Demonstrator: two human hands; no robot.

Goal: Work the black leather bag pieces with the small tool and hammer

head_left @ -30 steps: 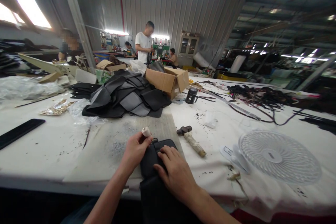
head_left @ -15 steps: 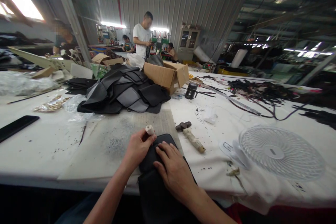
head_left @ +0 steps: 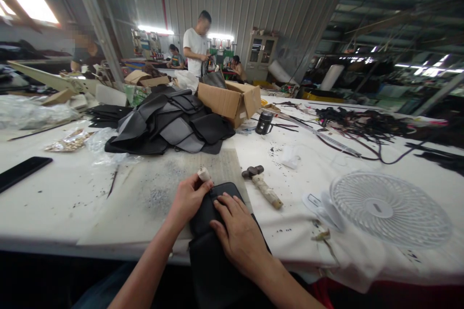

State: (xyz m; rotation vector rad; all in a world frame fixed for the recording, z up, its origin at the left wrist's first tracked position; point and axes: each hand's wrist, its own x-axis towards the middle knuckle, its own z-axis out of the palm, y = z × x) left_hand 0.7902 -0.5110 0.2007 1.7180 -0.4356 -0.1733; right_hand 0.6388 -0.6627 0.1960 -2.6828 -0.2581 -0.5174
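My left hand (head_left: 188, 201) is closed in a pinch around a short, white tape-wrapped tool (head_left: 204, 174), whose lower end is hidden by the fingers. It is held at the upper left edge of a black leather-like piece (head_left: 203, 263) that reaches over the table's front edge towards me. My right hand (head_left: 239, 231) lies flat on that piece, fingers stretched out and holding nothing. Just right of the piece, a hammer (head_left: 267, 192) with a wrapped handle rests on the table.
Beyond my hands are a heap of black and grey panels (head_left: 181, 128) and a cardboard box (head_left: 219, 101). A white fan (head_left: 379, 207) lies at right, a phone (head_left: 21, 172) at left. A black mug (head_left: 264, 123) stands behind the hammer. Several people work farther back.
The white tape-wrapped tool has tilted slightly left in my left hand. My right hand stays flat on the black piece. The whole view has shifted a little.
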